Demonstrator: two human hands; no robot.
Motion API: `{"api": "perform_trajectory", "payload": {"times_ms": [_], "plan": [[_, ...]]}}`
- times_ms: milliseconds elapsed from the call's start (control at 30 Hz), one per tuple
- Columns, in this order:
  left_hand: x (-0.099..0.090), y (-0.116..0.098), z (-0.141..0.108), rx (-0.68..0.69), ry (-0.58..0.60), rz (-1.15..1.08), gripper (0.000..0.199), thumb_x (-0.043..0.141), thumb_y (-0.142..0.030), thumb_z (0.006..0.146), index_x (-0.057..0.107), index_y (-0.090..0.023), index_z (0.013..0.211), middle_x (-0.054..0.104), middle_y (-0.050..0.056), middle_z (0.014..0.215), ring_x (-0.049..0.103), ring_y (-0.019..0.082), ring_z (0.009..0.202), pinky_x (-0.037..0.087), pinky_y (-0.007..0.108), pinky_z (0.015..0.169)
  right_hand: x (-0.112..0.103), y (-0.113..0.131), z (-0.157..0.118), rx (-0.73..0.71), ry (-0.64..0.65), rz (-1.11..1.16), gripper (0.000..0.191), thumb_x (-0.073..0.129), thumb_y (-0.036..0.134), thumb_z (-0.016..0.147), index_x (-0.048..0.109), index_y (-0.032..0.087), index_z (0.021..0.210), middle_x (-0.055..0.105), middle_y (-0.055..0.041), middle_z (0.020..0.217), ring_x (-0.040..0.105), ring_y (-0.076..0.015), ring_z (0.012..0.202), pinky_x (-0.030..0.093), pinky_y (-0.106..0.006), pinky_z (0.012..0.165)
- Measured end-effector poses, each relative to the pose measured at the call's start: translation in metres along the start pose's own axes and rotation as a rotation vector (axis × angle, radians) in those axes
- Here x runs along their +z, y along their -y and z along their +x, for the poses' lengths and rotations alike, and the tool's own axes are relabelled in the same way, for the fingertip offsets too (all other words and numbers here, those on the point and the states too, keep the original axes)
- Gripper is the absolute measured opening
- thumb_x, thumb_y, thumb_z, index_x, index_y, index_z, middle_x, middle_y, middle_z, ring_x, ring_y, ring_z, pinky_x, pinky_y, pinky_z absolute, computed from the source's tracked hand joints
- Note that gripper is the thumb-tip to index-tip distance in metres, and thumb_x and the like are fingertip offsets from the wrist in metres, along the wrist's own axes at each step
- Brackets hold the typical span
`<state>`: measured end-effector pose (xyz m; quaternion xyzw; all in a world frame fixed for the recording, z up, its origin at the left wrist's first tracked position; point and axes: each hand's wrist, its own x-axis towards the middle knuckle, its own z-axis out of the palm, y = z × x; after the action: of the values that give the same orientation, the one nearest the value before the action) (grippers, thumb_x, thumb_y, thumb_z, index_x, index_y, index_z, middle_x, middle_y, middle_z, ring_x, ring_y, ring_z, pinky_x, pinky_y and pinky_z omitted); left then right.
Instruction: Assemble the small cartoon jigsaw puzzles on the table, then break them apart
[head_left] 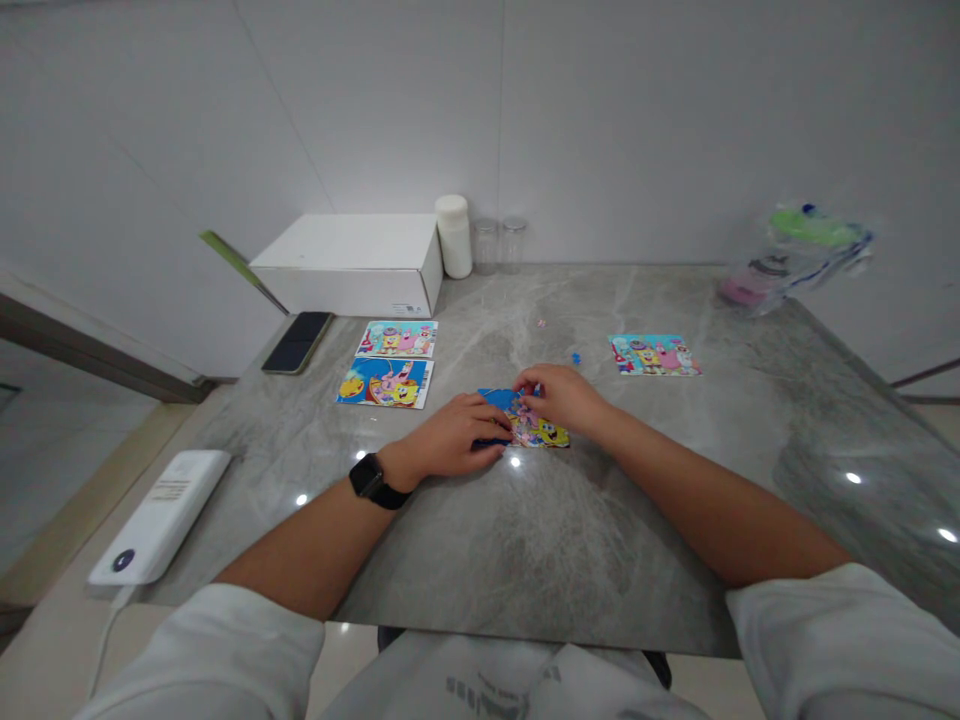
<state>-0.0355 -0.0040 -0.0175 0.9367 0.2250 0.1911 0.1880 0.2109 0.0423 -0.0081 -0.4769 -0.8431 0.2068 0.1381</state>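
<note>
A small cartoon jigsaw puzzle (551, 433), mostly blue with yellow and pink figures, lies between my hands on the grey marbled table (540, 540). My left hand (465, 432) rests at its left side, with its fingers stretched over the edge and holding it down. At the puzzle's upper edge my right hand (559, 395) has thumb and forefinger pinched together; what is between them is hidden. One loose blue puzzle piece (576, 357) lies just beyond the right hand. Farther off is a tiny pinkish piece (541, 323).
Picture cards lie at left, one turquoise (397, 339) and one blue (386, 383); a finished-looking turquoise puzzle (655, 355) lies right. Around them are a phone (298, 342), white box (352, 250), white bottle (454, 238), glass jars (513, 245), power bank (161, 518) and plastic bag (799, 255).
</note>
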Motion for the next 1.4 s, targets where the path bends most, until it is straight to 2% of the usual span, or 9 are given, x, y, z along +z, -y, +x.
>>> {"api": "perform_trajectory", "payload": {"times_ms": [167,700,933,1100,1233,1400], "plan": [[0.0,0.001,0.0,-0.003,0.006,0.006,0.03,0.062,-0.032,0.101,0.077,-0.029,0.127,0.077,0.005,0.128,0.068,0.025,0.117,0.048,0.045,0.106,0.006,0.004,-0.001,-0.03,0.074,-0.017,0.017,0.075,0.016,0.088,0.079,0.021,0.103,0.077,-0.0019,0.092,0.067,-0.0173,0.086,0.044,-0.027,0.08],[0.0,-0.001,0.0,-0.016,-0.009,0.041,0.028,0.061,-0.033,0.102,0.077,-0.029,0.124,0.077,0.005,0.127,0.069,0.024,0.116,0.047,0.043,0.102,0.003,0.003,-0.002,0.007,0.096,-0.075,0.017,0.077,0.024,0.091,0.077,0.022,0.108,0.076,-0.0021,0.092,0.065,-0.0175,0.086,0.041,-0.027,0.076],[-0.002,0.0,0.0,-0.089,-0.037,0.09,0.027,0.058,-0.029,0.104,0.077,-0.029,0.123,0.076,0.005,0.126,0.068,0.024,0.114,0.047,0.044,0.104,-0.009,-0.006,0.003,0.048,0.013,-0.035,0.011,0.074,0.022,0.092,0.077,0.021,0.103,0.076,-0.0021,0.092,0.064,-0.0155,0.08,0.041,-0.027,0.073],[-0.001,0.002,-0.002,-0.17,-0.098,0.125,0.036,0.062,-0.033,0.101,0.069,-0.027,0.136,0.07,0.009,0.137,0.063,0.027,0.125,0.046,0.048,0.111,-0.019,-0.011,0.004,0.059,0.063,-0.084,0.006,0.073,0.02,0.091,0.076,0.021,0.097,0.077,-0.0024,0.092,0.066,-0.0163,0.084,0.042,-0.027,0.075],[0.001,0.003,-0.005,-0.174,-0.08,0.145,0.046,0.066,-0.041,0.099,0.065,-0.027,0.143,0.062,0.012,0.148,0.056,0.031,0.136,0.042,0.052,0.118,-0.023,-0.012,0.002,0.037,0.119,-0.13,0.008,0.075,0.022,0.091,0.077,0.021,0.099,0.078,-0.0031,0.097,0.069,-0.0174,0.089,0.044,-0.027,0.078],[0.003,0.004,-0.006,-0.187,-0.062,0.151,0.048,0.07,-0.044,0.095,0.067,-0.028,0.141,0.06,0.013,0.148,0.056,0.032,0.135,0.042,0.055,0.119,-0.037,-0.013,-0.005,0.022,0.169,-0.241,0.017,0.079,0.03,0.089,0.077,0.022,0.104,0.076,-0.0064,0.109,0.07,-0.0224,0.102,0.047,-0.029,0.083]]}}
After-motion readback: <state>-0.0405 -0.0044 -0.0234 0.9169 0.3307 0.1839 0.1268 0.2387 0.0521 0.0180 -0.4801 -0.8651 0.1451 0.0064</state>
